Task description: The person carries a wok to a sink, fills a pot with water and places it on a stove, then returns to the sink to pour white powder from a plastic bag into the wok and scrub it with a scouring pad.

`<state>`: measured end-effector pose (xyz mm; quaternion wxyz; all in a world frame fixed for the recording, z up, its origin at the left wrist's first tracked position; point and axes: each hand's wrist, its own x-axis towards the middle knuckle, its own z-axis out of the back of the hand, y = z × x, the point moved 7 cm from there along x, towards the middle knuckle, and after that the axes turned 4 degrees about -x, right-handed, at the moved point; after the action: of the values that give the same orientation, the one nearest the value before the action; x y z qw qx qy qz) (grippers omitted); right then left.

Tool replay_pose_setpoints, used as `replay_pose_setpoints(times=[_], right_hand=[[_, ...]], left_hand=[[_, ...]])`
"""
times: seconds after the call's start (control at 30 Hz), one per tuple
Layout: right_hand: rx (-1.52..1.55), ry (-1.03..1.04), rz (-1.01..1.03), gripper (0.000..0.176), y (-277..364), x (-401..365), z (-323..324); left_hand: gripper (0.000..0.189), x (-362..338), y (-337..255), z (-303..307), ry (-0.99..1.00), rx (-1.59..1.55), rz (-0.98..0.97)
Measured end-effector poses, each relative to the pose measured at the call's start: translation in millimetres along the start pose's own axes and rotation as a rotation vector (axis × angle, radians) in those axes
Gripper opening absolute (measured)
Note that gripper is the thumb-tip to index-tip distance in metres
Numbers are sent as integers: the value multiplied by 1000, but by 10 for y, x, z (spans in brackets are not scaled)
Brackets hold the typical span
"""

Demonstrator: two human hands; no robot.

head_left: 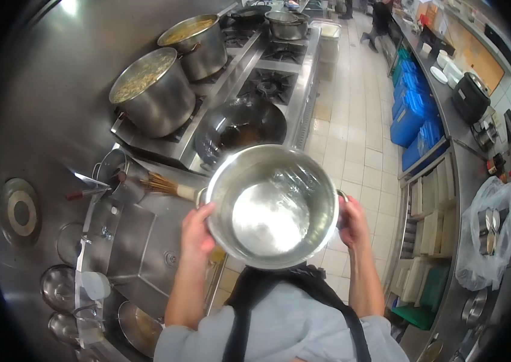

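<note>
A large shiny metal pot point(272, 206) is held up in front of my body, its open mouth facing the camera. Its inside shows bright reflections and no food. My left hand point(198, 230) is wrapped round the handle on its left side. On the opposite side my right hand point(352, 222) grips the other handle. Just beyond the pot's rim, a dark wok point(242, 130) sits on the stove. A bamboo brush point(171, 186) lies beside the pot's left edge, its bristles over a smaller metal pot point(124, 175).
Two tall full pots point(156, 99) point(198, 48) stand on the stove point(295, 90) at the upper left. A sink point(147, 241) is at my left. Blue bins point(411, 114) and a counter point(448, 114) line the right. A person point(381, 21) is far down the tiled aisle point(349, 127).
</note>
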<state>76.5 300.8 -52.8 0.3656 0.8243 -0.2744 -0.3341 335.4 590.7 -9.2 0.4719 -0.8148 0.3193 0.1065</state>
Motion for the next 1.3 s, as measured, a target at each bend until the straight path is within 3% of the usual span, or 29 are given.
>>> replay_pose_setpoints(times=[0.1,0.2,0.53,0.57,0.63,0.67,0.77,0.97,1.07,1.13,1.3], right_hand=[[80,-143,92,21,170,120,440],[25,-210,140,13,489,18,468],[30,-500,302,18,1114,179,872],[36,-522,313,18,1166,226,932],[44,-563,335,18,1296,328,1020],[19,-629,349,19,1372,370,1009],[49,-706,361,20,1555,561,1244],[123,-602,322,13,2034,1416,1578],[120,-492,278,12,2294,2002,1661],[105,-327,232,15,2497,2449,1701],[27,-272,150,17,2676,3362,1503]], left_hand=[[24,269,177,-578,130,5,50],[22,585,332,-1060,177,0,77],[24,1454,741,-2683,466,90,301],[49,1611,827,-2775,483,90,310],[52,1689,905,-3053,499,110,366],[31,1678,896,-3252,517,117,342],[32,1750,966,-3656,536,123,384],[30,2277,1234,-4168,522,184,313],[32,2649,1320,-4307,409,206,242],[34,2767,1229,-4436,355,219,220],[34,3331,982,-4668,303,177,157]])
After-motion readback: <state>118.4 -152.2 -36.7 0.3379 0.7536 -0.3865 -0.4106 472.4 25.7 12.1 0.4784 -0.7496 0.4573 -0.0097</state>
